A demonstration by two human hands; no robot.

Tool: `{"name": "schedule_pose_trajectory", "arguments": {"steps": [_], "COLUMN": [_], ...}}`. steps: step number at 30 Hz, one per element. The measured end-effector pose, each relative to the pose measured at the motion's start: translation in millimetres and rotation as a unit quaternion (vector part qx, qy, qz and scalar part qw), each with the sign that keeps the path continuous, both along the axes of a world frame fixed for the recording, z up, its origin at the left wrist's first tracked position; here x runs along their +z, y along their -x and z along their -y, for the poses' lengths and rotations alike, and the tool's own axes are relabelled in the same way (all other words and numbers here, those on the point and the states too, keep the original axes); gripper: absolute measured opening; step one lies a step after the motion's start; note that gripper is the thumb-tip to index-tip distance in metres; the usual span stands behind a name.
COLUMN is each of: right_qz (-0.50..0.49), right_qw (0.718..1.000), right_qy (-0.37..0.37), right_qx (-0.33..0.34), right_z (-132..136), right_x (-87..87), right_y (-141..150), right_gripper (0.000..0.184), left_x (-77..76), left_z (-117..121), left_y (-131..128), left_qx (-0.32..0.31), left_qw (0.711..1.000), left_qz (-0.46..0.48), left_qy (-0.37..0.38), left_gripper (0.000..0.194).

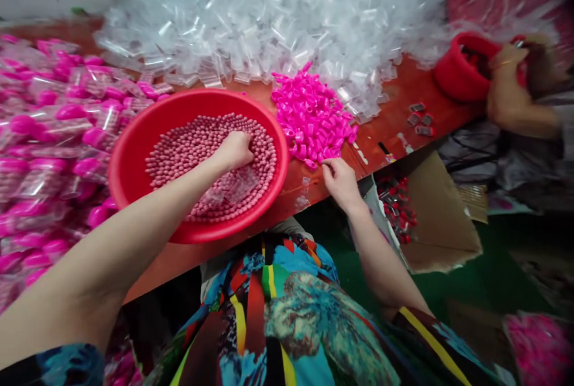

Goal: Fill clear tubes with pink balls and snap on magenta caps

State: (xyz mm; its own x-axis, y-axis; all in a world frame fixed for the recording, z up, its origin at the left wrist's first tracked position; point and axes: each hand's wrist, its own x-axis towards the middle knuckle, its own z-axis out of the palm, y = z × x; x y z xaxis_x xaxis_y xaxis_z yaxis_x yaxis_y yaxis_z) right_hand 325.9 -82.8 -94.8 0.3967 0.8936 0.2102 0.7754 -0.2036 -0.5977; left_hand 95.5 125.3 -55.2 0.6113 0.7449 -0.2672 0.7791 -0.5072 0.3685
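Observation:
My left hand [237, 150] is down among the pink beads [192, 141] in a wide red basin [128, 153]. Its fingers are curled in a closed grip, and whatever they hold is hidden. Small clear plastic pieces [242, 183] lie on the beads just below this hand. My right hand [341, 181] is at the table's front edge, its thumb and forefinger pinched at a pink cap on the near border of a heap of bright pink caps [314, 114].
Clear plastic containers [269, 15] are heaped along the back. Filled containers with pink caps [49, 147] crowd the left. A co-worker's hand [509, 60] is at a red bucket [464, 69] on the right. An open cardboard box [439, 213] stands below the table edge.

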Motion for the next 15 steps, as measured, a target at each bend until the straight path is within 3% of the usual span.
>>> {"name": "schedule_pose_trajectory", "arguments": {"steps": [2,6,10,15], "right_qz": [0.051,0.111,0.078,0.022], "right_qw": [0.998,0.989,0.994,0.999], "right_qy": [0.036,0.099,0.067,0.015], "right_qx": [-0.001,0.008,0.028,0.039], "right_z": [-6,-21,-25,-22], "right_x": [-7.2,-15.9,-15.7,4.6], "right_y": [9,26,23,8], "right_gripper": [0.028,0.032,0.035,0.034], "left_x": [-0.3,21.3,51.0,72.1], "left_z": [5,21,45,78], "left_y": [0,19,52,86], "left_qx": [0.052,0.105,0.126,0.212], "left_qw": [0.984,0.886,0.835,0.731], "left_qz": [0.121,0.320,0.374,0.464], "left_qy": [0.115,0.318,0.384,0.454], "left_gripper": [0.016,0.023,0.021,0.026]}}
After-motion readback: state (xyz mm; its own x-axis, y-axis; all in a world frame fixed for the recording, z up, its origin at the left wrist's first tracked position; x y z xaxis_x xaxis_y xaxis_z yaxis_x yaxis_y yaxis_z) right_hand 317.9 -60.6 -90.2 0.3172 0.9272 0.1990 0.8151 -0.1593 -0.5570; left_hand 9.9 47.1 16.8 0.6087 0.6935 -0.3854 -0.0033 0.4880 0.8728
